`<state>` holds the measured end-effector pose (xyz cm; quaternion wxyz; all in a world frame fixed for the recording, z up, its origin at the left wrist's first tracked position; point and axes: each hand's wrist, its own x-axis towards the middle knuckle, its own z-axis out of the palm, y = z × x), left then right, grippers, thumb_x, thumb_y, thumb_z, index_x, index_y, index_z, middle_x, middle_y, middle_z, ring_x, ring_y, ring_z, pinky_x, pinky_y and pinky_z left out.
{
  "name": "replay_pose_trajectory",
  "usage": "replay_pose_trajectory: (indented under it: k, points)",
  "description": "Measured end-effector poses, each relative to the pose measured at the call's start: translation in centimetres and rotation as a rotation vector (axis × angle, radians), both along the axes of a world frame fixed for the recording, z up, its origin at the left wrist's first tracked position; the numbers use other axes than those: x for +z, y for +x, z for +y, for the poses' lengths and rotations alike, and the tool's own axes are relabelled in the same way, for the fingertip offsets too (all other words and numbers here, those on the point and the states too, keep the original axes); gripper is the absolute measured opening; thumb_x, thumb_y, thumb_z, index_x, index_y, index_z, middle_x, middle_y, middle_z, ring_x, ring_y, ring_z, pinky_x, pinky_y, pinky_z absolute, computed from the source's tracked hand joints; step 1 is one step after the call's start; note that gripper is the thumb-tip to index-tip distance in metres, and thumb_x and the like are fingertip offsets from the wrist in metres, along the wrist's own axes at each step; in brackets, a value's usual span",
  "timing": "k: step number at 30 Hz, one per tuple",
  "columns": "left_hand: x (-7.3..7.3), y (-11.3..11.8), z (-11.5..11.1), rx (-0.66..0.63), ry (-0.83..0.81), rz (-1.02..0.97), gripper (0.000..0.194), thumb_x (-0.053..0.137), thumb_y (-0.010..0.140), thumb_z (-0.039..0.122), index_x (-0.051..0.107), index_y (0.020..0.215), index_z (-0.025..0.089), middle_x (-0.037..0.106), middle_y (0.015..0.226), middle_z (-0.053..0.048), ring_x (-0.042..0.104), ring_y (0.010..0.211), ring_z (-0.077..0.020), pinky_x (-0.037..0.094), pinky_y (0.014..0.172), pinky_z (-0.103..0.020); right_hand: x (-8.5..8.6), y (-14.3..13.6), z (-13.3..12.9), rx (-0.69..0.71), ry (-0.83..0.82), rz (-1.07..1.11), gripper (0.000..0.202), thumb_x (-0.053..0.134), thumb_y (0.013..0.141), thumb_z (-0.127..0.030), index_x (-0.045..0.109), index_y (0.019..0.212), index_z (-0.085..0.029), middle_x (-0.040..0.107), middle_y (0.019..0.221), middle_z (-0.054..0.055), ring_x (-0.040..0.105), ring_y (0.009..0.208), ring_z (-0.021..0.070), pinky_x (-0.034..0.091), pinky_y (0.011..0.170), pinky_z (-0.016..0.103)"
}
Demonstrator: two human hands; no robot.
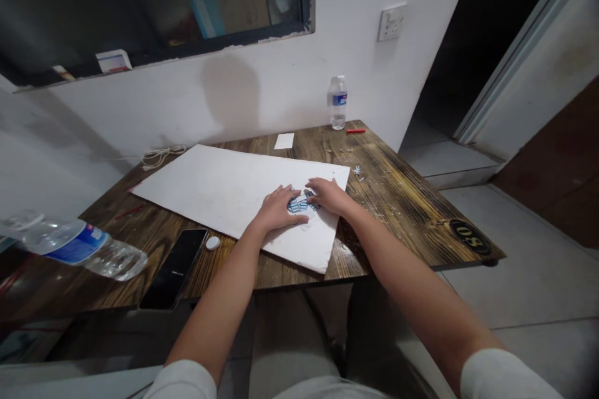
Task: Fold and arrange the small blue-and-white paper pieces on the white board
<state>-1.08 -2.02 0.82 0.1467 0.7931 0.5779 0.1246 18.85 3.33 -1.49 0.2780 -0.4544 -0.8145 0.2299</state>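
Note:
Near the right end of a large white board (224,181) lies a small heap of blue-and-white pieces (299,203), which look like cut strips of paper or card. My left hand (277,208) curves around the heap's left side, fingers and thumb apart. On the right side of the heap, my right hand (327,195) is bent over it with its fingertips touching the pieces. Neither hand shows a firm grip on a piece. Parts of the heap are hidden under the fingers. A scrap of white paper (306,224) shows just below my left thumb.
On the wooden table (412,212) are a black phone (175,268), a white cap (213,243), a large plastic bottle (84,243) lying down, a small upright bottle (339,103), a red pen-like stick (355,131), a white card (284,141) and a coiled cable (161,154).

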Motion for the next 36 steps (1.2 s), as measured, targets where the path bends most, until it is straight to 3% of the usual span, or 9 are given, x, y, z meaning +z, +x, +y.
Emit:
replay_pose_trajectory:
  k: [4,9,11,14,18,22,26,30,36]
  points:
    - [0.3,0.0,-0.3,-0.049,-0.071,0.076,0.107,0.078,0.053,0.068,0.041,0.147,0.031,0.02,0.162,-0.013,0.01,0.149,-0.0428,0.013,0.116,-0.06,-0.2,0.1,0.2,0.016,0.008,0.061,0.034,0.066,0.085,-0.025,0.064,0.119,-0.026,0.056,0.138,0.012,0.046,0.133,0.0321,0.016,0.111,0.068]
    - [0.1,-0.1,-0.3,-0.105,-0.11,0.117,0.118,0.08,0.051,0.066,0.032,0.152,0.032,0.008,0.164,-0.013,-0.003,0.149,-0.0438,0.005,0.115,-0.064,-0.4,0.3,0.2,0.048,0.004,-0.048,0.058,0.082,0.07,-0.03,0.061,0.124,-0.025,0.055,0.139,0.013,0.04,0.136,0.0365,0.015,0.11,0.07]
    - [-0.1,-0.1,-0.1,-0.081,-0.094,0.082,0.107,0.077,0.058,0.065,0.035,0.15,0.031,0.012,0.163,-0.013,0.001,0.149,-0.0425,0.006,0.116,-0.063,-0.6,0.2,0.2,0.028,0.017,-0.057,0.044,0.073,0.079,-0.024,0.062,0.122,-0.023,0.057,0.136,0.013,0.044,0.133,0.034,0.016,0.11,0.07]
    - [-0.4,0.0,0.3,0.031,-0.023,-0.015,0.069,0.062,0.081,0.055,0.047,0.143,0.027,0.029,0.159,-0.011,0.016,0.149,-0.037,0.016,0.117,-0.057,-0.6,0.0,0.3,-0.043,0.03,-0.001,0.034,0.053,0.089,-0.01,0.064,0.119,-0.023,0.06,0.132,0.011,0.051,0.126,0.0282,0.019,0.111,0.067]
    - [-0.6,-0.1,0.8,0.114,0.119,-0.101,0.041,0.059,0.087,0.033,0.062,0.127,0.025,0.055,0.141,-0.007,0.045,0.135,-0.0257,0.034,0.113,-0.04,-0.1,0.0,0.3,-0.074,0.084,0.045,0.028,0.062,0.085,-0.013,0.07,0.11,-0.023,0.065,0.122,0.008,0.056,0.116,0.0242,0.035,0.108,0.048]
    - [-0.5,-0.4,0.9,0.159,0.183,-0.066,0.029,0.063,0.083,0.026,0.07,0.111,0.027,0.065,0.127,-0.002,0.055,0.122,-0.0224,0.041,0.106,-0.035,0.9,0.2,-0.4,-0.078,0.143,-0.078,0.012,0.07,0.083,-0.029,0.078,0.092,-0.028,0.065,0.119,0.006,0.054,0.111,0.0258,0.041,0.096,0.04]
    - [-0.2,-0.5,0.7,0.303,0.206,-0.001,0.025,0.063,0.083,0.024,0.071,0.106,0.029,0.069,0.121,-0.001,0.057,0.116,-0.0239,0.042,0.102,-0.037,1.5,0.2,-0.9,-0.057,0.157,-0.187,0.026,0.059,0.091,-0.046,0.079,0.091,-0.03,0.064,0.123,0.004,0.05,0.114,0.0266,0.038,0.096,0.042]
    - [0.3,-0.5,0.3,0.427,0.251,0.046,0.025,0.058,0.086,0.019,0.073,0.103,0.028,0.069,0.119,-0.002,0.057,0.114,-0.0264,0.042,0.099,-0.041,1.5,0.2,-1.1,-0.097,0.141,-0.248,0.03,0.054,0.093,-0.049,0.078,0.098,-0.031,0.063,0.127,0.004,0.048,0.117,0.0275,0.036,0.095,0.043]
    - [0.1,-0.2,0.7,0.272,0.237,-0.046,0.02,0.06,0.087,0.032,0.076,0.099,0.031,0.068,0.123,0.0,0.056,0.118,-0.0232,0.04,0.104,-0.039,1.4,0.2,-1.2,-0.127,0.13,-0.286,0.029,0.057,0.092,-0.049,0.074,0.108,-0.032,0.059,0.132,0.006,0.044,0.12,0.0294,0.034,0.094,0.044]
